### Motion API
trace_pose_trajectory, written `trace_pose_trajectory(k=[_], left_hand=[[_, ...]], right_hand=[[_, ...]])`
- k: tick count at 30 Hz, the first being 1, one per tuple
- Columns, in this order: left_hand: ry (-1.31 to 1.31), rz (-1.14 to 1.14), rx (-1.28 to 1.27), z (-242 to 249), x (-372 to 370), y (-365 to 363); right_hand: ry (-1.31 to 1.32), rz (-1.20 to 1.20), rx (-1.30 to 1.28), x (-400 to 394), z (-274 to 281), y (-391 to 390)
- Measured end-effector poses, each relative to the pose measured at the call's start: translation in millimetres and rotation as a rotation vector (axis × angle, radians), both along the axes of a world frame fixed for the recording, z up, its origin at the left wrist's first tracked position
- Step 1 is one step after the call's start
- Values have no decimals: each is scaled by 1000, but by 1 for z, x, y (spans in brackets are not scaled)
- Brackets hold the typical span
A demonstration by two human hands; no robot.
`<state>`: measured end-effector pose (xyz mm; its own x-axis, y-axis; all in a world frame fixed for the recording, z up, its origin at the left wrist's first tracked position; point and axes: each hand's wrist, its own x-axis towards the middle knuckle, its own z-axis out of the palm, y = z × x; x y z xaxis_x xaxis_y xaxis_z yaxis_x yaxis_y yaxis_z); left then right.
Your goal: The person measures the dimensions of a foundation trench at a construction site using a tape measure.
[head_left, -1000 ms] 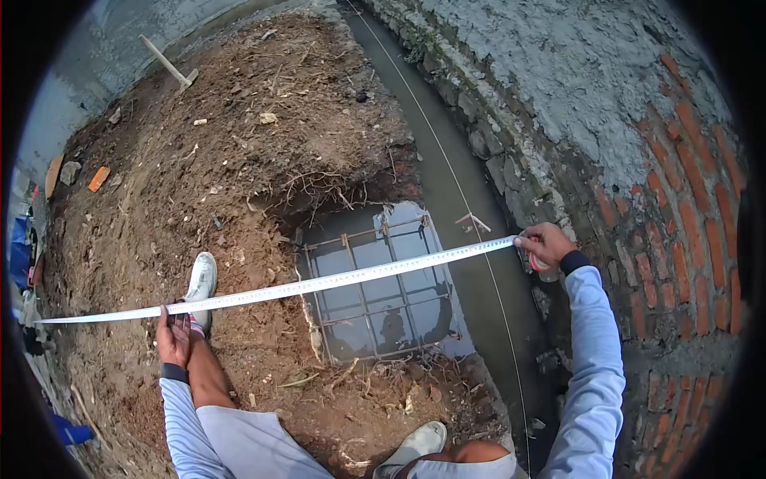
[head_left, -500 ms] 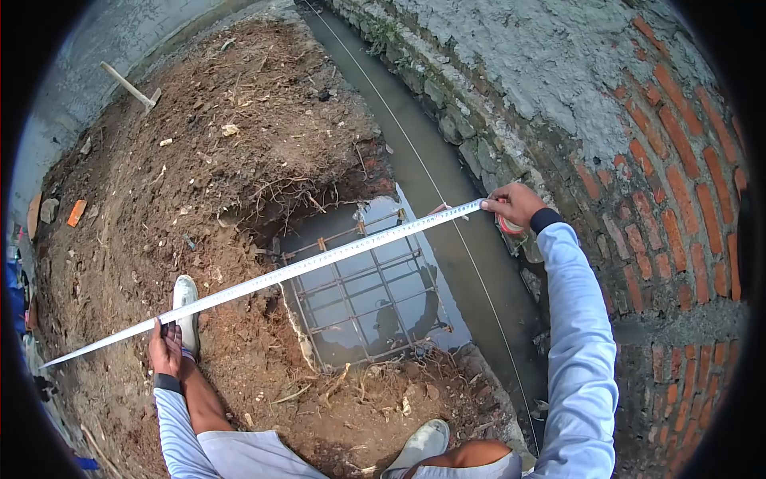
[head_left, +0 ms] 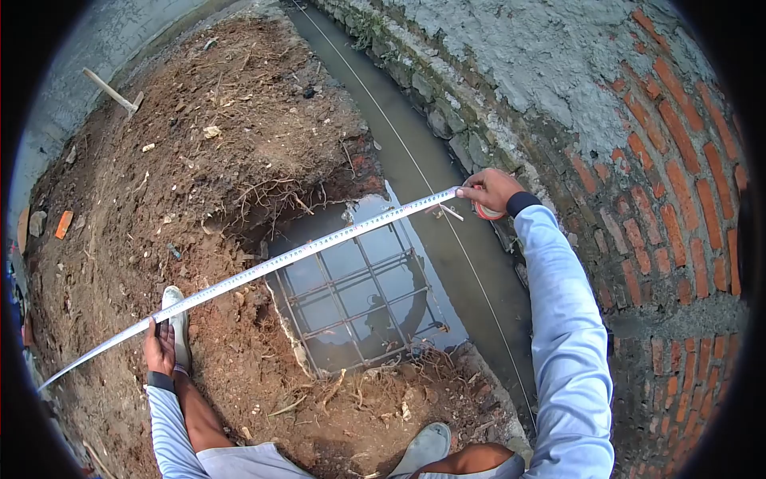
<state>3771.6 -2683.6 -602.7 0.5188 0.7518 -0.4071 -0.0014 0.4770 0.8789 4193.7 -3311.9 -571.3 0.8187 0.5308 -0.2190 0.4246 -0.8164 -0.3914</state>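
Across frame centre, tape measure spans the pit: right hand pinches its case end, left hand closed on the blade; keep it taut and level.

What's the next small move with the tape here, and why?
Probably lower the right hand so the tape measure lies level. The tape slopes from the case near the stone wall down to the left hand across the flooded pit; a slanted span would likely read long.
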Motion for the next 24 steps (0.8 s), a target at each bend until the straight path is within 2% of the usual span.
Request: trace_pose_trajectory(k=[6, 12, 17, 24], left_hand=[[19, 124, 4, -11, -17, 21], [30, 103, 26, 8, -4, -6], [44, 100, -4, -3, -4, 0], [69, 141, -17, -7, -13, 10]], right_hand=[[12, 5, -16, 6, -11, 6], [21, -18, -56, 6, -12, -2], [-46, -41, -43, 4, -11, -17], [8, -45, -46, 1, -10, -10]])
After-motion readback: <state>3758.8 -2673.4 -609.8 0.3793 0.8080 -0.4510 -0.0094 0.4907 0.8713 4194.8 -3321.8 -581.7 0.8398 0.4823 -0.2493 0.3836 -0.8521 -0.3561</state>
